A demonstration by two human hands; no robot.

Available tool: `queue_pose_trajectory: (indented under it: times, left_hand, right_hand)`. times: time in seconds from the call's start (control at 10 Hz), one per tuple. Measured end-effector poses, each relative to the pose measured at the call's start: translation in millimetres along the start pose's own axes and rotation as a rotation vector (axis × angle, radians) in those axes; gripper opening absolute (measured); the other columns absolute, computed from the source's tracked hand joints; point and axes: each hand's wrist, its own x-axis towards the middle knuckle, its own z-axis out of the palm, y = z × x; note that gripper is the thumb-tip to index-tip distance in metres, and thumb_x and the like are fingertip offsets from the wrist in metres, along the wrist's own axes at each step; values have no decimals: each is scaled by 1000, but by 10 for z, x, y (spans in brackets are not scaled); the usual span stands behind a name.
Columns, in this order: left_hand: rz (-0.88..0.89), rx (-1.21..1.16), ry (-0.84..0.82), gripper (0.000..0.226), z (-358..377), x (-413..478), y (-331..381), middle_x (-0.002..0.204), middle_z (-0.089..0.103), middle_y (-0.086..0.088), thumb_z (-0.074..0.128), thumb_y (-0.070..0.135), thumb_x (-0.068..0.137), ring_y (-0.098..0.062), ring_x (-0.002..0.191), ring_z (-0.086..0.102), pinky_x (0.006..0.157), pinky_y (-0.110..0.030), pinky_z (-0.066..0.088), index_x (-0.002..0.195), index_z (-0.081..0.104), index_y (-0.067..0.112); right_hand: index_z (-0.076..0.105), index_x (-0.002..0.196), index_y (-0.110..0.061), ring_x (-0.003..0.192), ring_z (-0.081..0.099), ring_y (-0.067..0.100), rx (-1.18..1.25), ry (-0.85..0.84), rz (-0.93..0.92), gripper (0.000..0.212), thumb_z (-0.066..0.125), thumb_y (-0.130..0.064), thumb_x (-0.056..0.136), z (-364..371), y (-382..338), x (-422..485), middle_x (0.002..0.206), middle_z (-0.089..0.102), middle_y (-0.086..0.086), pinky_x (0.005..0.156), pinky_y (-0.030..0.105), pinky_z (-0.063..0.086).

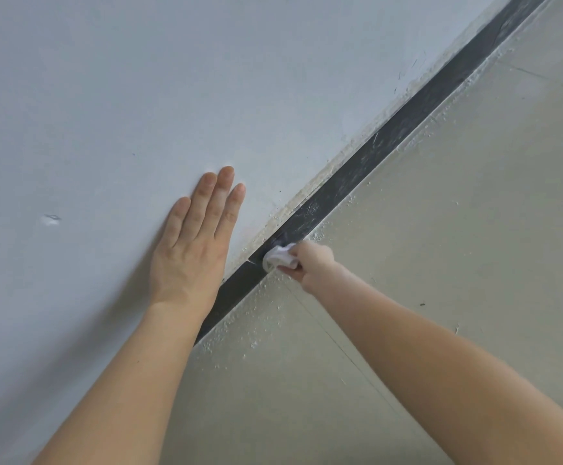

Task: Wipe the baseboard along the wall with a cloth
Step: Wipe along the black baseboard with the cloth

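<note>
The baseboard (391, 132) is a long, flat, dark strip with pale dusty streaks. It runs from lower left up to upper right, between the smooth whitish wall (139, 78) and the pale tiled floor (458, 213). A small, white, crumpled cloth (278, 256) sits on it, and the right hand (310, 263) has its grip closed around the cloth. The left hand (189, 250) lies flat on the wall, grip open, fingers straight. Rough white specks (240, 333) dot the floor's edge
</note>
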Motion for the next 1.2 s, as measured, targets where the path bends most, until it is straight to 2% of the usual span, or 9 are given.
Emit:
queue_pose_trajectory:
  times: [0.2,0.3,0.4,0.6,0.7,0.8,0.9,1.0,1.2]
  left_hand:
    - [6,-28,-30,96,-43,13,-24,152,-31,-10,59,23,88,-25,140,-26,114,-37,-11,150,-14,13]
    - [17,-61,-32,96,-63,22,-44,152,-31,-10,59,22,88,-25,139,-27,114,-37,-11,151,-13,13]
    - [41,-85,-36,95,-81,29,-88,149,-36,-10,55,14,88,-25,137,-33,113,-36,-15,148,-19,13]
    - [60,-96,-29,81,-72,-192,-196,148,-38,-9,32,1,87,-24,136,-35,113,-37,-15,148,-20,14]
    - [76,-138,-58,73,-51,-375,-278,150,-34,-7,15,2,85,-22,138,-32,113,-36,-14,147,-22,13]
    - [83,-152,-89,73,-48,-446,-329,150,-35,-7,4,-2,79,-22,137,-33,113,-35,-13,147,-22,11]
    - [76,-163,-85,76,-50,-442,-337,150,-35,-5,5,-4,78,-21,136,-35,113,-35,-15,148,-17,12]
    - [62,-172,-74,80,-30,-439,-320,150,-35,-3,25,-3,82,-19,137,-34,112,-34,-17,150,-13,13]
    - [13,-214,-42,82,-9,-425,-270,154,-27,-1,45,11,85,-17,142,-23,116,-35,-12,152,-2,16]
  right_hand:
    - [57,103,-1,69,63,25,451,160,-121,25,45,0,82,-380,-368,-115,103,61,18,65,33,59]
    - [54,79,-7,55,55,24,299,150,-41,10,45,-2,82,-210,58,-284,84,59,18,56,33,52]
    - [62,87,-4,57,54,22,-41,22,114,12,51,-2,83,4,723,-322,86,59,19,55,28,50]
    - [51,126,1,78,64,20,-112,-218,357,36,50,-6,91,479,1458,-471,101,64,15,58,25,53]
    - [50,125,10,103,63,29,-35,-219,314,38,44,7,88,619,1354,-442,124,59,25,78,29,56]
    - [51,120,10,90,60,29,100,-163,299,32,44,11,89,595,1035,-381,116,59,23,81,32,54]
    - [57,110,8,74,60,26,105,-106,255,29,41,11,86,444,690,-327,110,59,24,58,30,55]
    - [55,90,5,73,58,25,118,-78,172,19,39,13,85,231,336,-279,108,55,24,48,28,54]
    - [52,118,1,72,59,21,378,56,-87,29,42,1,91,-217,-326,-238,91,57,16,59,27,58]
